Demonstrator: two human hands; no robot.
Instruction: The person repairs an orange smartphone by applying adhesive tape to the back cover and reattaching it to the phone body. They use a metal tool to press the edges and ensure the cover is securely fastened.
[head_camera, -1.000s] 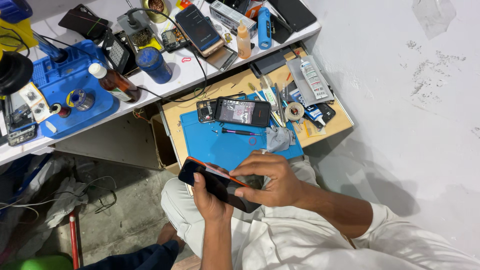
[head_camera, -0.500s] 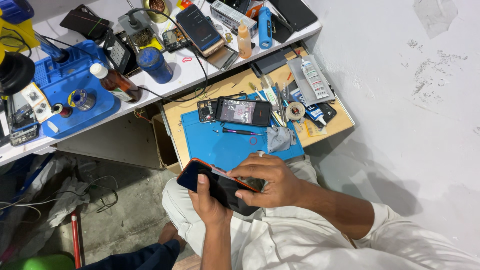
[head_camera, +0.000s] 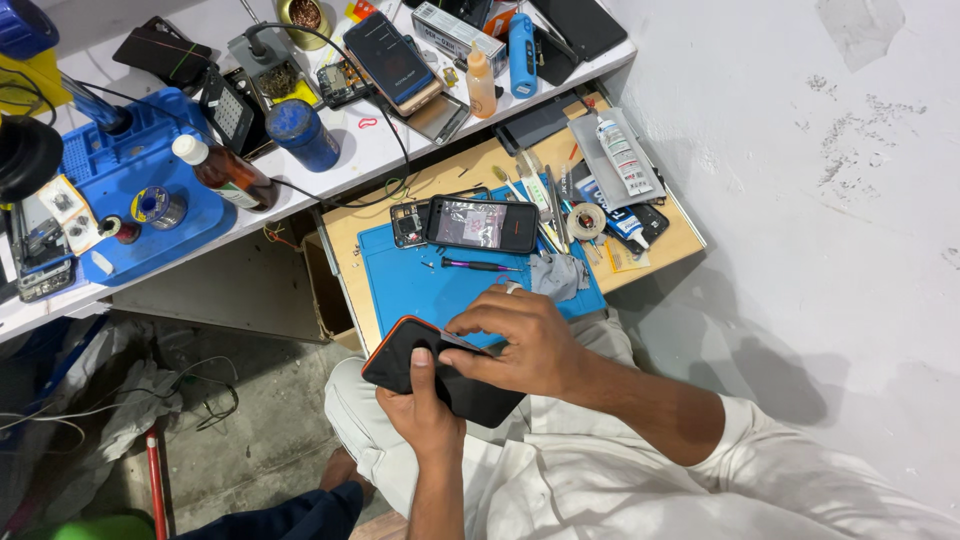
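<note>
The left hand (head_camera: 425, 405) grips a dark phone (head_camera: 440, 372) with an orange edge from below, thumb lying flat on its face, held over the lap just in front of the blue mat (head_camera: 430, 285). The right hand (head_camera: 520, 335) curls over the phone's upper edge, fingertips pinching a thin pick (head_camera: 462, 343) against it. Another phone (head_camera: 480, 224) lies on the mat.

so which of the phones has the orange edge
The phone held in both hands over the lap, dark with an orange rim at its upper-left corner. The phone on the blue mat and the one on the white shelf show no orange.
</note>
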